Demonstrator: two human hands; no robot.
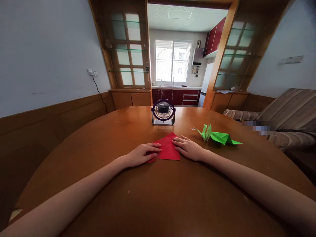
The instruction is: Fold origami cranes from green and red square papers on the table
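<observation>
Big round wooden table (158,197) filling most of the view, with a striped sofa (291,112) off to the right and a kitchen with red cabinets through the doorway at the back. Small desk fan (163,112) parked at the far middle of the table, facing this way.

Off to the right of centre, well apart from the hands: a green origami crane (217,135), fully folded, wings and tail all there. So one piece looks finished already.

Then the red paper (167,148), lying flat near the middle of the table, just this side of the fan. Folded into a triangle so far, point aimed at the fan, nothing more complex than that. Looks like early days on this one, probably only a first fold or two in, with all the fiddly bits left.

Left hand (142,154) resting palm-down on the left edge of the red paper, fingers stretched out flat and close together, pressing rather than gripping. Right hand (188,148) doing the same on the right edge, fingers laid flat and slightly spread. Nothing pinched or lifted by either.
</observation>
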